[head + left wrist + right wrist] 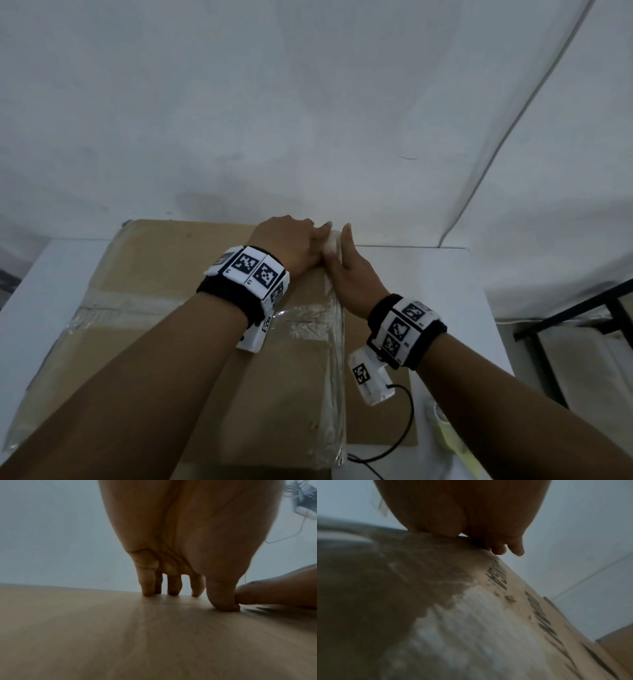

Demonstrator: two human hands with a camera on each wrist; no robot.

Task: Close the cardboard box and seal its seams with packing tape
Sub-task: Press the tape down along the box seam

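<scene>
Flaps shut; we see tape [337,359] laid both ways across the box [164,253]. Both hands' straight fingers [173,585] press its end at mid-frame: left hand [287,246], right hand [349,274].

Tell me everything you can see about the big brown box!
The cardboard box is plain brown, closed, and lies flat on a white table. Shiny clear tape runs along its top, and another strip crosses it. Black printed letters show on one side in the right wrist view. The left hand and right hand press down at its far edge.
</scene>
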